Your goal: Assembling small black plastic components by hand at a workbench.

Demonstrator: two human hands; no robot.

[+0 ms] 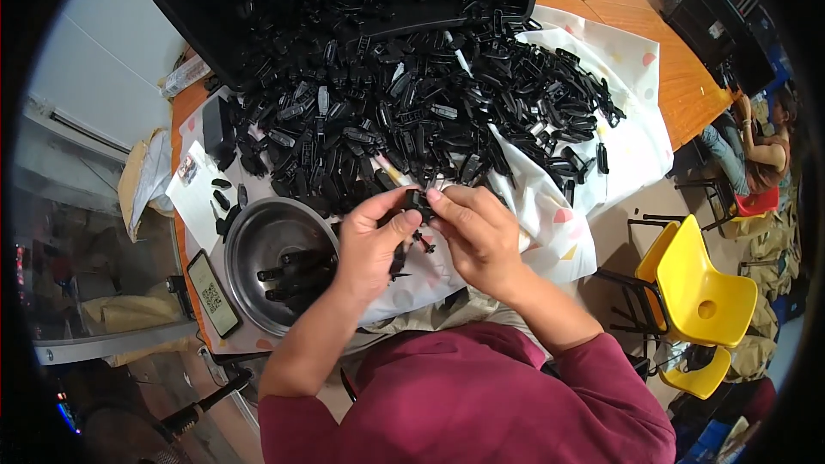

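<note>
Both hands meet over the near edge of the table. Between their fingertips is a small black plastic part (pixel 418 201); its exact kind is too small to make out. My left hand (pixel 375 241) pinches it with thumb and forefinger. On the other side, my right hand (pixel 475 228) grips it the same way. Just beyond the fingers spreads a large heap of black plastic parts (pixel 387 112), many of them long and narrow. A round metal bowl (pixel 249 279) with several black parts in it stands beside my left forearm.
A big black bin (pixel 193 21) lies tipped at the back, spilling parts onto the patterned white sheet (pixel 632 133). Left of the bowl lies a phone (pixel 212 294); a paper sheet (pixel 191 192) is behind it. Yellow chairs (pixel 700 279) stand at the right, and another person (pixel 765 150) sits farther off.
</note>
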